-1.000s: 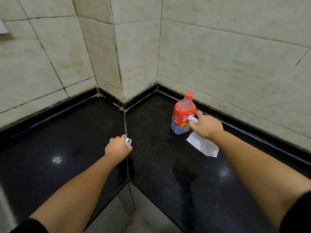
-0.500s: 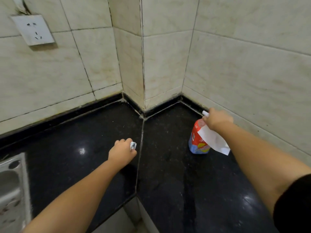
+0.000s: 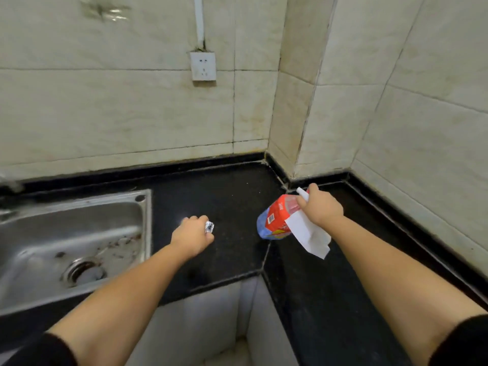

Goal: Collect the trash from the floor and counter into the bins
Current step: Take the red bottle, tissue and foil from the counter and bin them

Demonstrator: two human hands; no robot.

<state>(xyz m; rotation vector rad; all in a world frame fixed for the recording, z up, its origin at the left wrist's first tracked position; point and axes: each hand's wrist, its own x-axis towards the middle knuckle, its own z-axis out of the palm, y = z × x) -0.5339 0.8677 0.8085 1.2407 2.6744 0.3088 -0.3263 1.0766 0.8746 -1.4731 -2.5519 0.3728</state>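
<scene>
My right hand (image 3: 320, 207) grips the neck of a plastic bottle (image 3: 274, 217) with a red label, lifted and tilted above the black counter (image 3: 232, 196). The same hand also pinches a white sheet of paper (image 3: 307, 235) that hangs down in front of the bottle. My left hand (image 3: 191, 236) is closed around a small crumpled ball of silver foil (image 3: 209, 227), held above the counter just right of the sink. No bin is in view.
A steel sink (image 3: 71, 241) with a drain is set into the counter at the left. Tiled walls meet in a corner behind, with a white socket (image 3: 202, 66) on the back wall. The counter's inner corner edge (image 3: 261, 272) drops to the floor between my arms.
The bottle has left the counter and now hangs tilted in my right hand with the paper. The view has swung left, bringing the sink and socket into sight. My left hand still holds the foil.
</scene>
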